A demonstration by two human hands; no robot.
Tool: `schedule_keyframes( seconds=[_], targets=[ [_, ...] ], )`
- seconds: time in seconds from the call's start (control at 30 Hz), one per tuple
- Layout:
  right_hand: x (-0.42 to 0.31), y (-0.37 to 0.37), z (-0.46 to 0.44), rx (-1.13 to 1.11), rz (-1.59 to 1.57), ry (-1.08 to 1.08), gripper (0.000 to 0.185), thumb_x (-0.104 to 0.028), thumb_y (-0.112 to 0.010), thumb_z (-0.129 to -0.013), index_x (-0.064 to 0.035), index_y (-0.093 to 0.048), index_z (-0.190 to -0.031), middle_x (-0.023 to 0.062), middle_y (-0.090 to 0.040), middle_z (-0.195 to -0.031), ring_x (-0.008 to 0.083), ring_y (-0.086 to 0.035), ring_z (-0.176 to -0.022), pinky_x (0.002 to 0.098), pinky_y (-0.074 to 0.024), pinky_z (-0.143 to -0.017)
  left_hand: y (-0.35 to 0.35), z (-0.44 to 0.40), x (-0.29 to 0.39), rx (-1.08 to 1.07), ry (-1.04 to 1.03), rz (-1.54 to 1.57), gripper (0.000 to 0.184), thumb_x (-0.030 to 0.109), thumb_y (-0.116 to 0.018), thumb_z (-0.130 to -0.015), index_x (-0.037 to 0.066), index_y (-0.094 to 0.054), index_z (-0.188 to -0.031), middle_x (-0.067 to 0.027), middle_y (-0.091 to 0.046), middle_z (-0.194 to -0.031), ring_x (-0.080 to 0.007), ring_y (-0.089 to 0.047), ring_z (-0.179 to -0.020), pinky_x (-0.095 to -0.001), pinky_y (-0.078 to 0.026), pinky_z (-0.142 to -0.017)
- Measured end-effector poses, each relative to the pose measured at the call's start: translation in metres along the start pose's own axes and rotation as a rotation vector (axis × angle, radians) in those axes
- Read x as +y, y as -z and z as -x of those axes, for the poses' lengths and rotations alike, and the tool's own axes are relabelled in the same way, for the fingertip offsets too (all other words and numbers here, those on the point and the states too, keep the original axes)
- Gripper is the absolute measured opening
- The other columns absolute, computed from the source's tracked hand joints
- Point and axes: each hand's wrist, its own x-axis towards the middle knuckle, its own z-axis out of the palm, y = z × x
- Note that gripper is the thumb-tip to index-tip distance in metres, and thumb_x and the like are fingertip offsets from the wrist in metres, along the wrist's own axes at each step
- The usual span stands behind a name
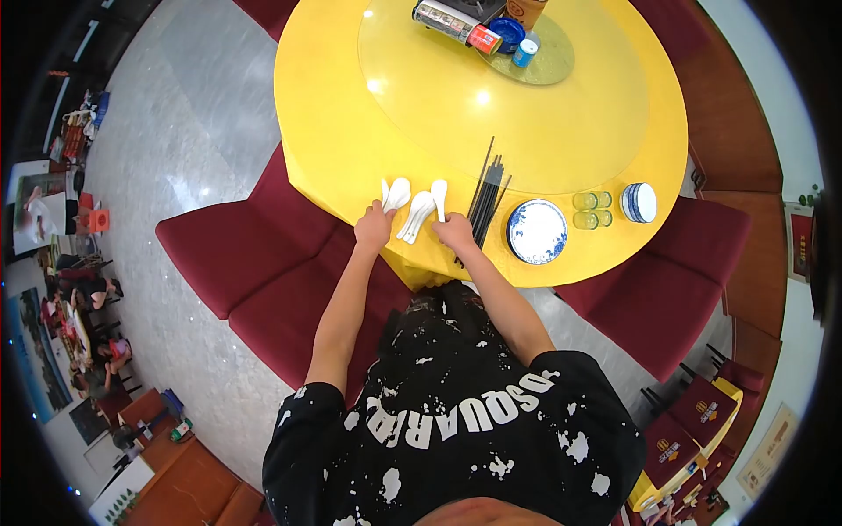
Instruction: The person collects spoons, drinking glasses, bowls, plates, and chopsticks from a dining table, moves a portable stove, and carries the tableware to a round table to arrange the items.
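My left hand [374, 228] is at the near edge of the round table, its fingers closed on the handle end of white soup spoons [399, 192]; two bowls show above it. My right hand [454, 231] pinches the handle of another white soup spoon [439, 190], its bowl pointing away from me. Between my hands, a few more white spoons [421, 207] lie overlapped on the yellow tablecloth. Just right of my right hand lies a loose bundle of dark chopsticks [488, 200], some splayed out at an angle.
Blue-patterned plates [537, 231] are stacked right of the chopsticks, then several small green glasses [592, 210] and stacked bowls [638, 202]. A glass turntable [421, 105] carries a box, a can and a blue dish at the far side. Maroon chairs [254, 237] flank the table.
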Motion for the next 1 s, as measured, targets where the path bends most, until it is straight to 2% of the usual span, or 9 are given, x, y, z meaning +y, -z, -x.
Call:
schedule_keyframes(
  seconds=[0.17, 0.27, 0.37, 0.53, 0.6, 0.73, 0.83, 0.93, 1.0],
  targets=[
    [0.009, -0.010, 0.003, -0.219, -0.630, -0.171, 0.021, -0.020, -0.066, -0.089, -0.0011, -0.064, -0.099, 0.0065, -0.064, -0.080, 0.0123, -0.060, -0.066, 0.0269, -0.0480, -0.058, -0.003, -0.004, -0.014, 0.073, 0.060, 0.104, 0.033, 0.036, -0.054, -0.099, 0.008, -0.063, -0.113, -0.0204, -0.062, -0.108, -0.0426, -0.062, -0.097, -0.0514, -0.051, -0.084],
    [0.001, -0.021, 0.011, -0.210, -0.792, -0.165, 0.016, -0.016, -0.062, -0.095, -0.0018, -0.062, -0.102, 0.0035, -0.063, -0.080, 0.0112, -0.055, -0.062, 0.0265, -0.0452, -0.056, -0.006, 0.009, -0.013, 0.358, 0.053, 0.093, 0.031, 0.034, -0.054, -0.099, 0.011, -0.068, -0.114, -0.0200, -0.061, -0.105, -0.0399, -0.061, -0.094, -0.0483, -0.051, -0.085],
    [-0.008, -0.044, 0.017, -0.146, -0.831, -0.145, 0.018, -0.015, -0.062, -0.095, -0.0011, -0.060, -0.106, 0.0049, -0.064, -0.080, 0.0118, -0.057, -0.064, 0.0268, -0.0454, -0.056, -0.006, 0.016, -0.010, 0.456, 0.044, 0.070, 0.033, 0.031, -0.055, -0.099, 0.007, -0.067, -0.118, -0.0191, -0.061, -0.102, -0.0383, -0.060, -0.091, -0.0474, -0.050, -0.085],
    [-0.002, -0.089, 0.018, 0.067, -0.582, -0.012, 0.043, -0.018, -0.072, -0.089, 0.0015, -0.050, -0.119, 0.0123, -0.068, -0.080, 0.0174, -0.065, -0.062, 0.0296, -0.0505, -0.057, -0.003, 0.018, 0.005, 0.232, -0.014, 0.600, 0.032, 0.019, -0.065, -0.093, 0.000, -0.064, -0.119, -0.0148, -0.063, -0.087, -0.0270, -0.061, -0.077, -0.0390, -0.050, -0.072],
    [0.001, -0.104, 0.016, 0.136, -0.431, 0.029, 0.040, -0.019, -0.072, -0.089, 0.0011, -0.051, -0.116, 0.0127, -0.068, -0.081, 0.0179, -0.066, -0.063, 0.0301, -0.0514, -0.058, 0.001, 0.023, 0.017, 0.183, -0.026, 0.696, 0.035, 0.014, -0.070, -0.089, 0.000, -0.062, -0.121, -0.0122, -0.062, -0.077, -0.0203, -0.058, -0.066, -0.0333, -0.049, -0.064],
    [0.005, -0.111, 0.012, 0.135, -0.251, 0.098, 0.035, -0.020, -0.070, -0.088, 0.0007, -0.054, -0.110, 0.0126, -0.069, -0.080, 0.0184, -0.067, -0.064, 0.0308, -0.0526, -0.058, -0.011, 0.019, 0.023, 0.149, -0.128, 0.623, 0.034, 0.018, -0.068, -0.091, 0.001, -0.062, -0.120, -0.0152, -0.066, -0.081, -0.0270, -0.064, -0.074, -0.0378, -0.052, -0.069],
    [0.011, -0.112, 0.006, 0.131, -0.389, 0.057, 0.030, -0.020, -0.067, -0.089, 0.0012, -0.057, -0.108, 0.0127, -0.069, -0.083, 0.0189, -0.068, -0.066, 0.0316, -0.0525, -0.059, -0.018, 0.017, 0.021, 0.283, -0.258, 0.415, 0.032, 0.021, -0.068, -0.091, 0.002, -0.062, -0.117, -0.0179, -0.066, -0.092, -0.0336, -0.066, -0.083, -0.0425, -0.053, -0.074],
    [0.016, -0.098, 0.011, 0.096, -0.446, 0.036, 0.029, -0.023, -0.062, -0.088, -0.0018, -0.062, -0.107, 0.0161, -0.071, -0.086, 0.0286, -0.070, -0.078, 0.0379, -0.0544, -0.073, -0.019, 0.025, 0.025, 0.347, -0.257, 0.246, 0.032, 0.023, -0.068, -0.091, 0.004, -0.062, -0.116, -0.0191, -0.063, -0.104, -0.0378, -0.063, -0.090, -0.0455, -0.053, -0.077],
    [0.007, -0.074, 0.028, 0.032, -0.495, -0.041, 0.028, -0.021, -0.060, -0.088, -0.0011, -0.063, -0.107, 0.0149, -0.071, -0.086, 0.0253, -0.070, -0.075, 0.0355, -0.0545, -0.069, -0.023, 0.028, 0.025, 0.408, -0.265, 0.145, 0.034, 0.025, -0.070, -0.090, 0.006, -0.061, -0.117, -0.0182, -0.061, -0.110, -0.0381, -0.061, -0.095, -0.0456, -0.052, -0.079]
  ],
)
